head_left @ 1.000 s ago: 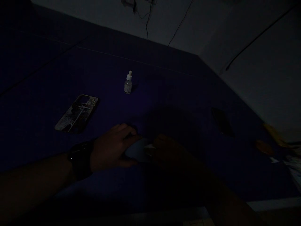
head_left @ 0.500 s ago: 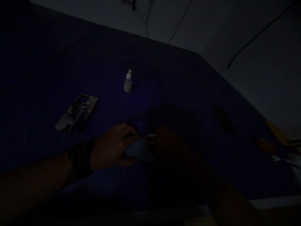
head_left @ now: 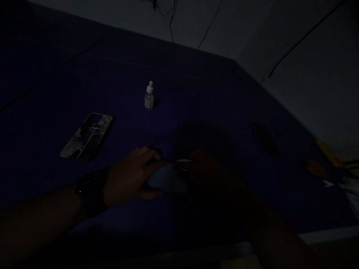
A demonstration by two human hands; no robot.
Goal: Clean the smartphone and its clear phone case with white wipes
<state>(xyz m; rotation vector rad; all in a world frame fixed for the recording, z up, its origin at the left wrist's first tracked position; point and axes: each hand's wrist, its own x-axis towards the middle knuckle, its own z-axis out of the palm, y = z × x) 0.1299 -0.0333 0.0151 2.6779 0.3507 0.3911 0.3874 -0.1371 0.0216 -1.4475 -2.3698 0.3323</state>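
Observation:
In the dim light, a flat grey-blue object [head_left: 167, 179] with a straight near edge lies low over the tabletop. My left hand [head_left: 134, 173], with a dark watch on the wrist, grips its left end, thumb on the near side and fingers on the far side. My right hand [head_left: 204, 168] is closed in deep shadow over the object's right end. From its fingertips pokes a small thin white piece [head_left: 183, 161], perhaps cloth or paper; its kind is too dark to make out. The right end of the flat object is hidden in shadow.
On the blue tabletop [head_left: 123, 93] stands a small dropper bottle [head_left: 149, 100]. A patterned phone case [head_left: 88, 137] lies to the left. To the right are a dark flat phone-like thing [head_left: 265, 139], an orange item [head_left: 316, 168] and a yellow item [head_left: 329, 153] by the wall.
The white piece looks thinner and flatter now, as my right hand has shifted slightly to the right on the flat object. My left hand keeps its grip. The view has moved slightly.

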